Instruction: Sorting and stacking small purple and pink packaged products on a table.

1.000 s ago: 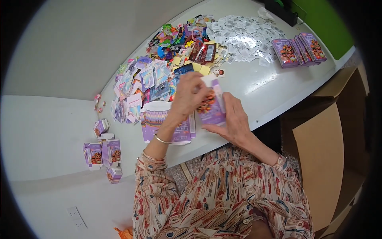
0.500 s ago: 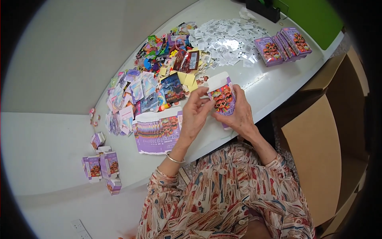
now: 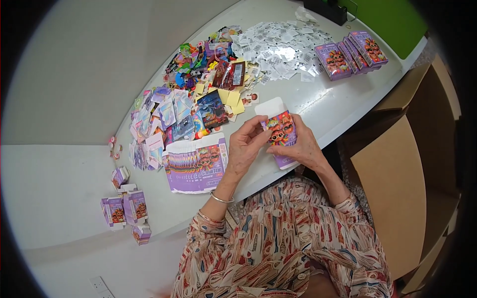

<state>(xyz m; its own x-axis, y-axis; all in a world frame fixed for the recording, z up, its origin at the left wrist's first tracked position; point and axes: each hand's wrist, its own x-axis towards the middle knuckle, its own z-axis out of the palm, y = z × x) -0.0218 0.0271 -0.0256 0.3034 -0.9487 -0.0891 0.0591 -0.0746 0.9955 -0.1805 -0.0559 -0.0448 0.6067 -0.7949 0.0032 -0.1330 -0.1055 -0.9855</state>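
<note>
Both my hands are on a small purple carton (image 3: 282,130) with bright cartoon figures printed on its front. Its white end flap (image 3: 272,106) stands out at the far end. My right hand (image 3: 306,147) wraps the right side, thumb across the front. My left hand (image 3: 246,149) pinches at the left edge with bent fingers; whether anything else is in that pinch cannot be seen. Left of my left wrist lies a fanned stack of flat purple cartons (image 3: 195,166), printed alike.
Holographic cards (image 3: 169,111), small coloured toys (image 3: 191,67), yellow slips (image 3: 231,97) and white paper slips (image 3: 283,47) are heaped beyond my hands. Finished-looking cartons (image 3: 353,54) stand far right. More cartons (image 3: 134,206) sit at the left edge. A large cardboard box (image 3: 392,193) gapes at right.
The carton has come slightly nearer to me, with both hands moving along. My left fingers have shifted a little at its left edge. The piles look unchanged.
</note>
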